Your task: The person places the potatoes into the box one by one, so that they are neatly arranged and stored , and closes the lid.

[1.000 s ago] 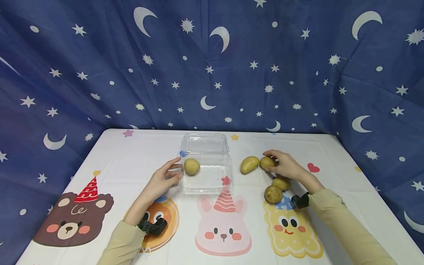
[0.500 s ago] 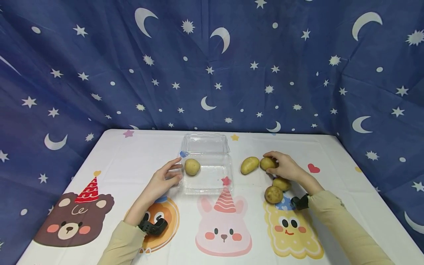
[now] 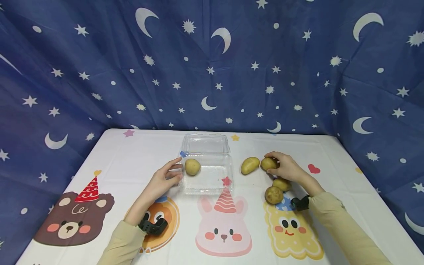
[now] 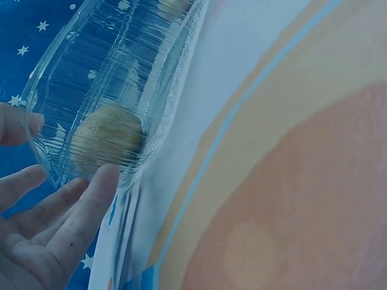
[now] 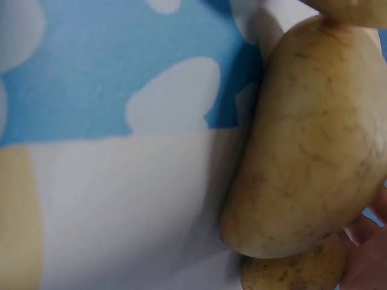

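Observation:
My left hand (image 3: 163,181) rests its fingertips against the left side of a clear plastic clamshell box (image 3: 215,180), fingers spread and fairly straight. A round potato (image 3: 192,167) lies inside the box at its left; through the ribbed wall the left wrist view shows this potato (image 4: 109,138) near my thumb. Farther right, my right hand (image 3: 285,167) holds a potato (image 3: 267,164) between thumb and fingers at table level. Left of it lies an oblong potato (image 3: 250,165). Just below my right hand, two more potatoes touch, one yellowish (image 3: 281,184) and one browner (image 3: 274,195).
The box's lid (image 3: 206,143) lies folded back, away from me. A white tablecloth (image 3: 232,213) printed with cartoon animals covers the table. Behind it hangs a blue curtain (image 3: 248,103) with moons and stars. In the right wrist view, a large potato (image 5: 308,139) blocks much of my right hand.

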Demonstrator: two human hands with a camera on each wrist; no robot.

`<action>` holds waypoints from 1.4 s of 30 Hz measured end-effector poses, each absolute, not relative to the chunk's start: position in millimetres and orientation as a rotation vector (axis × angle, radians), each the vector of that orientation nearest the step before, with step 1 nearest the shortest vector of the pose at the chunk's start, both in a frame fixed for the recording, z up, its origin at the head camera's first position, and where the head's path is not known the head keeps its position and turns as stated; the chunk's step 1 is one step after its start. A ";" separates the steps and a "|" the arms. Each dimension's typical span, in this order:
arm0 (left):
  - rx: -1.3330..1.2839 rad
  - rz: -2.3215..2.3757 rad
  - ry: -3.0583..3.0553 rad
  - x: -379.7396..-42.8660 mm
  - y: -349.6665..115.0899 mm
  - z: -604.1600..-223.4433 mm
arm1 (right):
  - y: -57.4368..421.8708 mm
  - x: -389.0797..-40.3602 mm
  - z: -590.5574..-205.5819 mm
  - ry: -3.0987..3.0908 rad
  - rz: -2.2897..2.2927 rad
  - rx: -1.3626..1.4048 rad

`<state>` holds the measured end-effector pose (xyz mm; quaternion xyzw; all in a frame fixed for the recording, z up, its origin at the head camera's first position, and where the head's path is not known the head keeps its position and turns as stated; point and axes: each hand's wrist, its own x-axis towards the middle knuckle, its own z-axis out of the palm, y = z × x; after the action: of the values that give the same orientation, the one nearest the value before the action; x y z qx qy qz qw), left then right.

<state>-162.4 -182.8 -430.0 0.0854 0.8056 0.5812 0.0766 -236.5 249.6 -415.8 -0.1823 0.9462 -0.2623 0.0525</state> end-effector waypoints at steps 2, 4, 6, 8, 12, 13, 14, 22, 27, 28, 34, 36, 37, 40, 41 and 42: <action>0.255 1.744 2.413 -162.5 -182.9 -430.3 | 249.7 -235.4 -414.8 2.877 -0.807 -0.547; 0.253 1.746 2.410 -162.6 -183.0 -430.4 | 249.9 -234.2 -413.6 2.879 -0.818 -0.548; 0.251 1.748 2.407 -162.8 -183.1 -430.5 | 250.2 -233.1 -412.6 2.883 -0.827 -0.559; 0.251 1.748 2.404 -163.0 -183.2 -430.6 | 250.4 -231.8 -411.8 2.890 -0.835 -0.572; 0.250 1.745 2.405 -163.0 -183.4 -430.8 | 249.4 -228.8 -410.0 2.901 -0.849 -0.582; 0.250 1.745 2.405 -163.1 -183.4 -430.8 | 248.8 -228.1 -409.4 2.906 -0.851 -0.574; 0.250 1.744 2.405 -163.2 -183.5 -430.8 | 248.1 -227.3 -408.5 2.907 -0.854 -0.565; 0.240 1.735 2.409 -163.2 -183.7 -431.7 | 242.0 -220.1 -398.4 2.933 -0.859 -0.555; 0.245 1.734 2.412 -163.1 -183.3 -431.5 | 237.7 -217.9 -392.8 2.968 -0.861 -0.638; 0.246 1.735 2.411 -163.1 -183.3 -431.2 | 236.7 -217.5 -391.6 2.972 -0.862 -0.654; 0.249 1.730 2.417 -163.5 -183.2 -431.1 | 228.6 -213.6 -382.7 2.973 -0.877 -0.701; 0.249 1.731 2.419 -163.5 -183.1 -431.3 | 225.5 -212.3 -380.0 2.972 -0.881 -0.709; 0.249 1.730 2.420 -163.4 -183.0 -431.2 | 224.1 -211.7 -378.8 2.972 -0.882 -0.712; 0.251 1.731 2.424 -163.0 -182.5 -430.8 | 220.3 -210.4 -376.2 2.969 -0.888 -0.727; 0.252 1.731 2.425 -162.9 -182.3 -430.7 | 219.0 -210.0 -375.6 2.968 -0.891 -0.734; 0.253 1.731 2.427 -162.8 -182.1 -430.5 | 217.6 -209.8 -374.8 2.968 -0.895 -0.743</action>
<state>-162.8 -182.1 -430.5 0.0843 0.8089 0.5770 0.0751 -209.8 217.6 -374.8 -0.2329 0.9309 -0.2805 -0.0232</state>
